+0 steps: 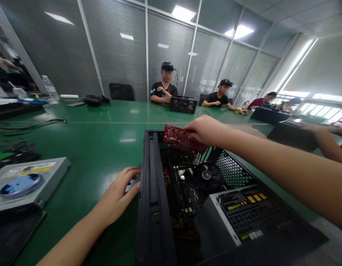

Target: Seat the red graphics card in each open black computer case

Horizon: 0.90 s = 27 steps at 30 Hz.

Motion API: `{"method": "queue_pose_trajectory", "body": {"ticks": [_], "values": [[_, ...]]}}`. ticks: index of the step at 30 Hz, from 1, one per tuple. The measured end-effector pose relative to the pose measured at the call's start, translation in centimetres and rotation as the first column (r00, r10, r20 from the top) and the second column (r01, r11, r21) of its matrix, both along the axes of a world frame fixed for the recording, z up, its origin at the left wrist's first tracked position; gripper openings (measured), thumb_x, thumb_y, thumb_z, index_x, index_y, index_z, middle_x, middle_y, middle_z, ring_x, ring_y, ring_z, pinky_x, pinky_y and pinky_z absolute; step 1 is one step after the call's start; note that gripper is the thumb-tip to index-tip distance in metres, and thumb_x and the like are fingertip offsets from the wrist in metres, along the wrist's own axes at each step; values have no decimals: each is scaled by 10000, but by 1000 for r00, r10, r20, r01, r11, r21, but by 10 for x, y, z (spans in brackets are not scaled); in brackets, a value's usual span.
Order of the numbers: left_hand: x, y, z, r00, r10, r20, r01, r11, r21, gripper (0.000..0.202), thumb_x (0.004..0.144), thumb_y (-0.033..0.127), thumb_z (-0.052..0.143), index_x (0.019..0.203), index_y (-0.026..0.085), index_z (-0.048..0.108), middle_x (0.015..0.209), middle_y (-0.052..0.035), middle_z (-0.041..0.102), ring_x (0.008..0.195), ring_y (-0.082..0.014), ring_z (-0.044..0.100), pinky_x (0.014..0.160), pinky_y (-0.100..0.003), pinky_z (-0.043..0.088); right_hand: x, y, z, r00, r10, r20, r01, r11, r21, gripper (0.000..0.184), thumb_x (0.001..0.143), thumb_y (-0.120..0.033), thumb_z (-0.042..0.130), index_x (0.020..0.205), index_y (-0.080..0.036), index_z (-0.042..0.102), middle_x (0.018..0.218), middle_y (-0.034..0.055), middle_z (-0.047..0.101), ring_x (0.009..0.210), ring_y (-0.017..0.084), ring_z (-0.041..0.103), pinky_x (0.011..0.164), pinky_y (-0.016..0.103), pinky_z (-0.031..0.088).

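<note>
My right hand (204, 129) grips a red graphics card (173, 137) by its upper edge, fingers closed on it. The card is tilted over the far end of an open black computer case (155, 184). My left hand (122, 194) rests at the case's left side, thumb and fingers apart, fingertips against the outer wall. Inside the case, a round black cooling fan (206, 175) sits on the motherboard (184, 184). A power supply (243, 214) with a printed label fills the near right part. The card's lower edge is hard to make out.
On the left of the green table (104, 140) lie a silver optical drive (54, 170), a black panel (18, 236) and loose cables (34, 125). Across the table a person (165, 88) sits behind another case (183, 104). A co-worker's hand (312, 129) shows at right.
</note>
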State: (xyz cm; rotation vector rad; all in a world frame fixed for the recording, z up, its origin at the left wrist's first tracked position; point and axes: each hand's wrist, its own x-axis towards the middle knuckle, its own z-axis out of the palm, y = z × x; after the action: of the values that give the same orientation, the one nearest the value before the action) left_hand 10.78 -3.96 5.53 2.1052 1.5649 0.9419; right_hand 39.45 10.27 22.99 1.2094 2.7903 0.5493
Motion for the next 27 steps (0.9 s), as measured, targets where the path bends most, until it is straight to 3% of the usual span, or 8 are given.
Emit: {"method": "queue_pose_trajectory", "body": {"ticks": [4,13,16,18,21,23,25,27], "values": [[1,-1,5,1000,1,-26,0,999,50,382,912,404,459,1210,195,577,1281,-96,564,1141,-255,551,981,-360,466,-2,12,14,1000,27,13,-28,996,81,301,871,-291,574,1118,-220,730,934,53,736,933,248,659,860,373,466],[-1,-2,9,999,-13,-39,13,1000,12,375,939,408,429,1230,206,553,1292,-102,535,1128,-244,542,942,-356,484,-17,34,-55,981,-73,181,83,995,-48,294,854,-99,525,1038,-153,747,1017,165,736,927,265,703,801,342,524],[-2,0,5,999,-20,-43,21,999,28,364,940,408,437,1225,209,542,1288,-98,525,1129,-240,533,959,-358,470,-21,30,-52,976,-40,214,37,999,21,279,873,-73,493,987,-116,744,1007,200,727,957,289,697,818,372,523],[-3,1,4,999,-22,-46,23,999,26,352,943,402,433,1215,206,538,1279,-100,524,1115,-233,536,961,-356,465,-23,22,-38,982,-26,186,10,996,87,274,890,-88,481,1011,-110,725,1021,206,719,953,306,695,794,395,526],[-6,1,5,999,-25,-47,26,999,20,356,945,406,426,1215,200,531,1260,-105,528,1073,-224,549,920,-345,481,-11,-10,-4,999,-42,27,38,989,140,253,922,-284,521,983,-123,706,964,182,720,887,316,695,752,415,533],[-8,0,6,999,-18,-47,20,999,37,362,944,419,422,1204,194,535,1229,-106,539,1036,-220,558,902,-350,486,10,-55,14,988,12,-154,12,988,152,314,910,-419,538,968,-152,694,908,139,714,852,295,686,756,415,537],[-9,0,7,999,-6,-40,8,998,65,364,939,435,424,1181,191,548,1176,-103,556,991,-220,568,881,-359,490,41,-118,11,903,195,-383,-106,964,243,278,905,-391,548,1061,-193,663,953,105,698,885,261,672,801,398,541],[-10,-1,7,999,5,-34,-3,997,78,342,931,448,432,1112,191,568,1100,-92,568,948,-221,572,842,-363,498,74,-186,-21,705,417,-574,-223,898,379,358,844,-293,630,1199,-251,607,1056,88,678,973,262,660,824,383,557]]}}
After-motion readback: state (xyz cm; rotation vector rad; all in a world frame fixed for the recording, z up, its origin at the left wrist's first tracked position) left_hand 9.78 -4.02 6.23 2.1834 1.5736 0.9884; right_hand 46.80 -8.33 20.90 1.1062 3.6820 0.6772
